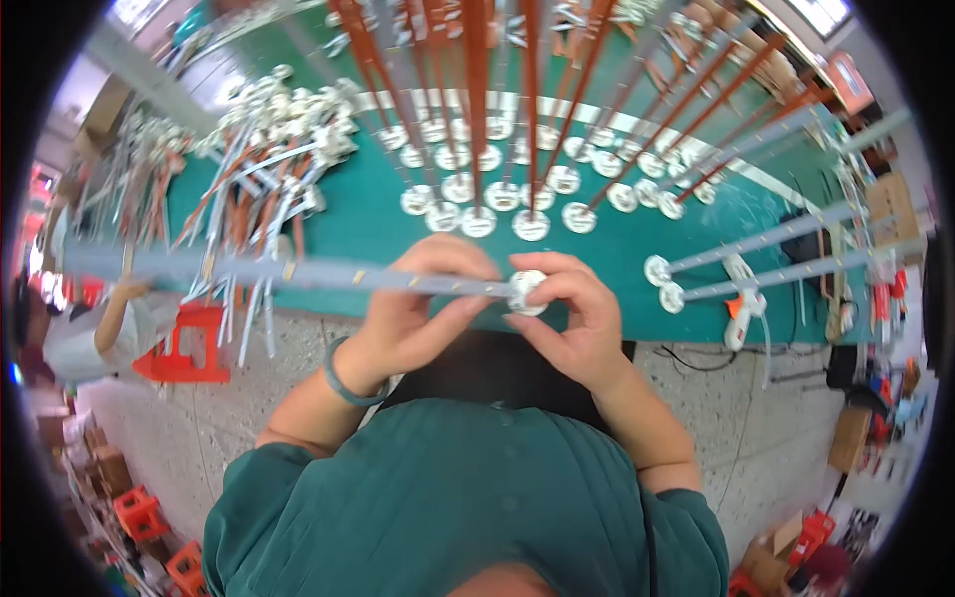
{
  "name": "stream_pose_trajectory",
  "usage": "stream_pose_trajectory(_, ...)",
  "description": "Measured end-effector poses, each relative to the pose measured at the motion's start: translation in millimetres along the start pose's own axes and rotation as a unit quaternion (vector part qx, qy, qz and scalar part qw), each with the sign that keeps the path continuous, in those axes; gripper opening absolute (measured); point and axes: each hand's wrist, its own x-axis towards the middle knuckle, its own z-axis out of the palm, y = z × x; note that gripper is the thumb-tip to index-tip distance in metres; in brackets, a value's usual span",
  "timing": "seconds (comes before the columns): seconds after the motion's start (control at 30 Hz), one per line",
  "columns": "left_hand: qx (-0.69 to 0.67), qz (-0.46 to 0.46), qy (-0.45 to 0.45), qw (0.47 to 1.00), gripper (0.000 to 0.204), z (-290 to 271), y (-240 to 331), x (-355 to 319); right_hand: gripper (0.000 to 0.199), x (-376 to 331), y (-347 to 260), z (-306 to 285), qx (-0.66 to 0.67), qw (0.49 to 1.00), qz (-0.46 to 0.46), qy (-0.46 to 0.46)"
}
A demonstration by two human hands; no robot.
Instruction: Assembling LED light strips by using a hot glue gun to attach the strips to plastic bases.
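A long grey strip (249, 269) with small gold marks stretches from the far left to the middle, held level in front of my body. My left hand (403, 323) pinches it near its right end, thumb below and fingers above. At that end is a round white disc (524, 293), which my right hand (582, 323) grips between thumb and fingers. Whether disc and strip are fastened together I cannot tell. Beyond my hands stand several orange-brown and grey strips (477, 119), each ending in a round white disc (531, 225) on the green table (378, 229).
At the left lies a heap of loose white-headed strips (298, 129), some overhanging the table edge. Two grey strips with discs (766, 279) lie at the right, beside a white glue gun (741, 313) with an orange part. A red stool (189, 343) and another person (99, 333) are at the left.
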Motion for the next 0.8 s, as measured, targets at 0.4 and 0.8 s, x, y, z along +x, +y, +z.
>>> stream_pose_trajectory(0.4,-0.014,0.012,-0.202,0.979,0.027,63,7,53,0.030,-57,-13,-36,-0.248,0.961,0.101,0.066)
stream_pose_trajectory(0.8,-0.068,-0.101,-0.213,0.969,0.035,70,-16,24,0.010,-105,4,-150,-0.320,0.846,0.186,0.384)
